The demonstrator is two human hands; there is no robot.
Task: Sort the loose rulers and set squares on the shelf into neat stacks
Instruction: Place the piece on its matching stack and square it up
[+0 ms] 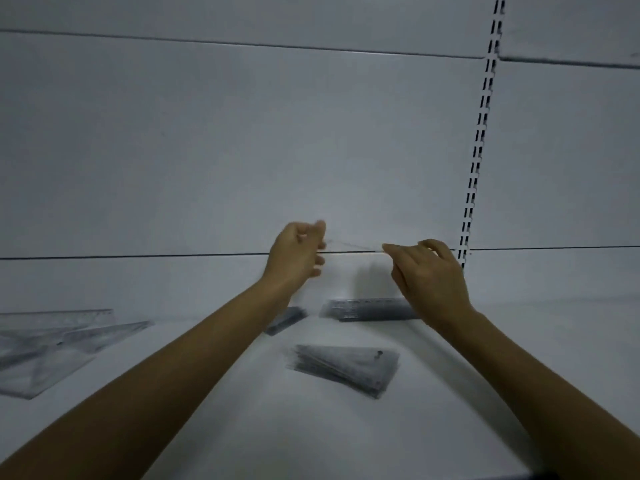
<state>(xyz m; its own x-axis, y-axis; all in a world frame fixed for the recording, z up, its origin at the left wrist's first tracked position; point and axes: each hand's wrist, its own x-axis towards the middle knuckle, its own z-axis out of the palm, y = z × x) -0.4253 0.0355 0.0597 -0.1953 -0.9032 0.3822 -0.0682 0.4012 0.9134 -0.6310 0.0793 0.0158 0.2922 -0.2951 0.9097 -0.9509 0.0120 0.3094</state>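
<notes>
White shelf [346, 445] and its pale back panel [242, 150] fill the frame, with a slotted upright [479, 150] running down the right side. At centre, a person holds a clear piece [353, 246] up in front of the panel, above the shelf. It is so faint that ruler or set square cannot be told. The left hand [298, 252], blurred, has its fingers curled round one end. The right hand [429, 271] pinches the other end between thumb and forefinger, the remaining fingers loosely bent. Both bare forearms reach in from the bottom corners.

Below the hands, a ruler stack [363, 309] lies flat near the back of the shelf, partly hidden by the right wrist. Just left of it, a small stack [287, 318] shows from under the left forearm. Nearer the bottom centre, a fanned stack [343, 368] lies apart from both. At the left edge of the frame, large set squares [52, 344] overlap loosely, well apart from the rest.
</notes>
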